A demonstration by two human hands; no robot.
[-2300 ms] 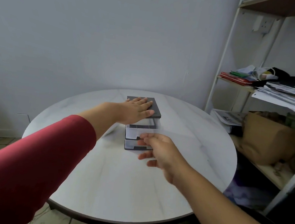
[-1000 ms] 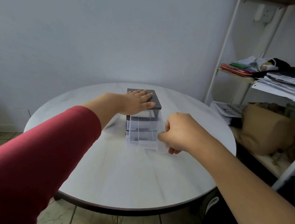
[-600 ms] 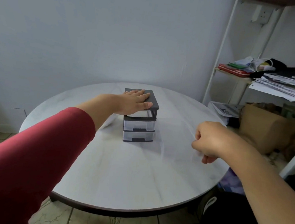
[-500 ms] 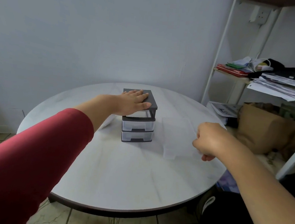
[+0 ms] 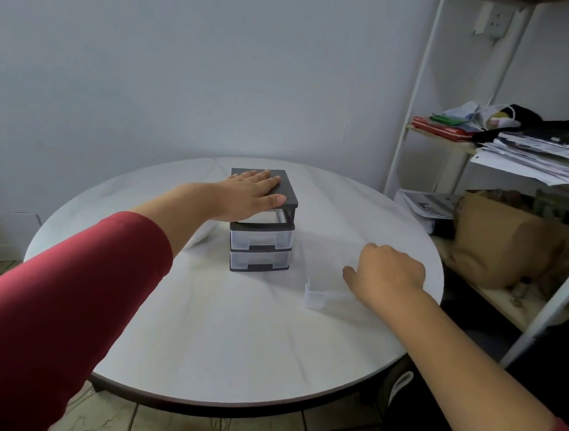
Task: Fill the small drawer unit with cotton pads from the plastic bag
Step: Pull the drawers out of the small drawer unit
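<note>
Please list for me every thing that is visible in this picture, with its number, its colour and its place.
table: one, white, round, in the centre.
drawer unit: one, dark grey frame, on the table; two clear drawers in it, top slot empty.
loose drawer: one, clear, on the table, right of the unit.
shelf rack: one, white, at the right.
papers: one pile, mostly white, on the rack.
paper bag: one, brown, on a lower shelf.
left hand: flat on the unit's top.
right hand: fingers curled, at the loose drawer; the grip is hidden.

Dark grey drawer unit [image 5: 260, 247], white marbled table [image 5: 231, 331], red sleeve [image 5: 45, 297].
</note>
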